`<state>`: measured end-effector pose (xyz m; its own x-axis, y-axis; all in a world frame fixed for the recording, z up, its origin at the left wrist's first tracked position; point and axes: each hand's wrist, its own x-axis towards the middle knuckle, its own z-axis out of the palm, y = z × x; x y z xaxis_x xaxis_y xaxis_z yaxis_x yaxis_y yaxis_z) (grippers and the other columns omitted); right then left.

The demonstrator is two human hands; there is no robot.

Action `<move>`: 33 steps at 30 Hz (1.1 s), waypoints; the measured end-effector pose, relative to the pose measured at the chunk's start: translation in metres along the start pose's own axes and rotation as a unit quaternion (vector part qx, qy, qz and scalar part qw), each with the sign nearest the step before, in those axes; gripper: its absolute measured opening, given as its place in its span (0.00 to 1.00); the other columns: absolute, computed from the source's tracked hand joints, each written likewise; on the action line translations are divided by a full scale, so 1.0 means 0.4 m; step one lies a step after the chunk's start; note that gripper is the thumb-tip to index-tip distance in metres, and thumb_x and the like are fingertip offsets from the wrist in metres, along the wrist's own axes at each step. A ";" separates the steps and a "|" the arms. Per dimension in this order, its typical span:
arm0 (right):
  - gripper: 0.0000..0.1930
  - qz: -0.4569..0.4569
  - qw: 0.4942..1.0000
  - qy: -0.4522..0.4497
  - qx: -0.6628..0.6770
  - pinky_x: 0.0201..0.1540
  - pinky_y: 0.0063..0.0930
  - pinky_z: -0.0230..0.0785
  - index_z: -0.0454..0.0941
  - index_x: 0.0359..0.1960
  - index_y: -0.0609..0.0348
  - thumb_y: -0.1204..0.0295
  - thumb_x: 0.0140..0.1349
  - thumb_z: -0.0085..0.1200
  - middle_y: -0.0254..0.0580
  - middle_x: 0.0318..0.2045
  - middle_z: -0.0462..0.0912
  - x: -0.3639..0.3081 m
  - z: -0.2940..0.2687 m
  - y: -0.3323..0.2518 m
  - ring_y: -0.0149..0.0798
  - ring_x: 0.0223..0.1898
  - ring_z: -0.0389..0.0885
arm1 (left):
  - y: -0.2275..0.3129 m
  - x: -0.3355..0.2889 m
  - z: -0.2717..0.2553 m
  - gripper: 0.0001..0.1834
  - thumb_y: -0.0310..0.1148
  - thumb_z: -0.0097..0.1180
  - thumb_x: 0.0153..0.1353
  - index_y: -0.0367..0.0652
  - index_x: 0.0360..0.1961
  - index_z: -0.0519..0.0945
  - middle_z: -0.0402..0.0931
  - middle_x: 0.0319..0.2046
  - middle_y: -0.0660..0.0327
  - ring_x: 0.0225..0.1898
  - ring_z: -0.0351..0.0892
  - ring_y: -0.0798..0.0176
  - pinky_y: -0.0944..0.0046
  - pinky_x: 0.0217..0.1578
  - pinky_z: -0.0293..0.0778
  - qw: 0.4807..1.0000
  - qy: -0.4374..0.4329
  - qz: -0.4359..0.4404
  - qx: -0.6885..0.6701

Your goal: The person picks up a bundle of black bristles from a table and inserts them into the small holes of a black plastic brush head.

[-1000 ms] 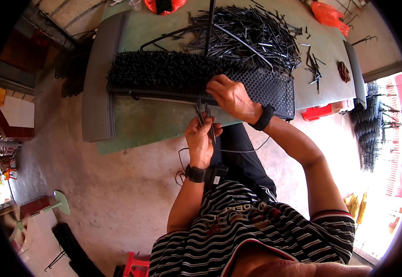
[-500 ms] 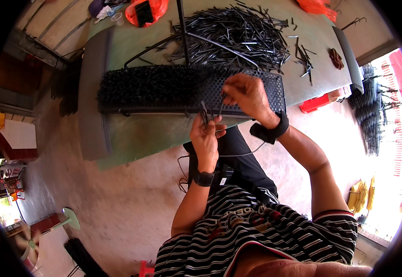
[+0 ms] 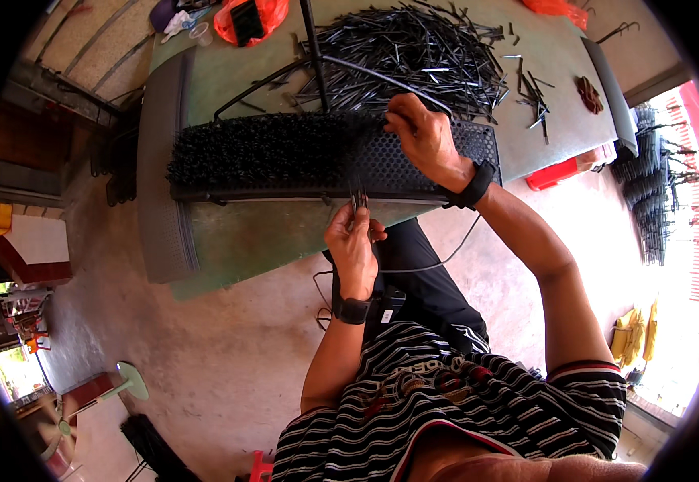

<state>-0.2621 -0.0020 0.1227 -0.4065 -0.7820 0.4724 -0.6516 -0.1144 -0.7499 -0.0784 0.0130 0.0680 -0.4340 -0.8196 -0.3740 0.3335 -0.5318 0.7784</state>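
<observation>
A: What is the left hand (image 3: 355, 241) doing?

B: It is pinching a small bunch of dark pins (image 3: 358, 198), fingers closed on them, just below the near edge of the black panel (image 3: 413, 165). The pin tips are pointing up toward twelve o'clock and touching that edge.

A: And the right hand (image 3: 423, 138)?

B: It is resting on top of the panel, at about one o'clock from the left hand. Its fingertips are pressing together at the spot where the bristled part (image 3: 265, 149) is ending and the bare perforated part is starting. I cannot tell whether a pin is sitting between them.

A: Where is the panel lying?

B: Across the green table (image 3: 269, 233), long side running nine to three. Its left portion is standing thick with pins; the right portion is showing open holes.

A: Anything beyond it?

B: A loose heap of pins (image 3: 413, 60) is lying at twelve o'clock from the panel. An orange bag (image 3: 249, 20) is sitting at eleven o'clock, near the table's far corner.
</observation>
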 end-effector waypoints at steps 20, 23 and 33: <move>0.06 -0.037 0.965 -0.073 -0.251 0.28 0.36 0.68 0.78 0.29 0.61 0.71 0.52 0.55 0.45 0.25 0.77 0.011 -0.009 0.014 0.48 0.26 0.77 | 0.008 -0.017 0.014 0.03 0.26 0.53 0.58 0.39 0.30 0.75 0.73 0.24 0.63 0.20 0.73 0.68 0.68 0.21 0.69 0.999 0.014 -0.011 -0.051; 0.09 0.032 0.977 -0.191 -0.095 0.26 0.33 0.69 0.79 0.26 0.62 0.68 0.48 0.59 0.46 0.22 0.78 -0.037 -0.024 -0.030 0.44 0.23 0.78 | 0.012 -0.020 0.030 0.03 0.26 0.53 0.59 0.39 0.30 0.74 0.73 0.24 0.63 0.21 0.74 0.67 0.68 0.22 0.71 0.997 0.017 -0.024 -0.065; 0.08 0.085 0.995 -0.004 0.052 0.25 0.24 0.72 0.70 0.38 0.66 0.80 0.56 0.51 0.48 0.23 0.80 -0.049 -0.044 -0.053 0.36 0.25 0.82 | -0.030 -0.014 0.039 0.10 0.30 0.53 0.60 0.38 0.41 0.77 0.76 0.28 0.62 0.23 0.76 0.68 0.68 0.24 0.73 0.997 0.021 -0.042 -0.057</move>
<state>-0.2516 0.0266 0.1377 -0.4989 -0.8007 0.3316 -0.5042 -0.0431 -0.8625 -0.0930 0.0271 0.0686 -0.4303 -0.7777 -0.4583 0.3906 -0.6182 0.6821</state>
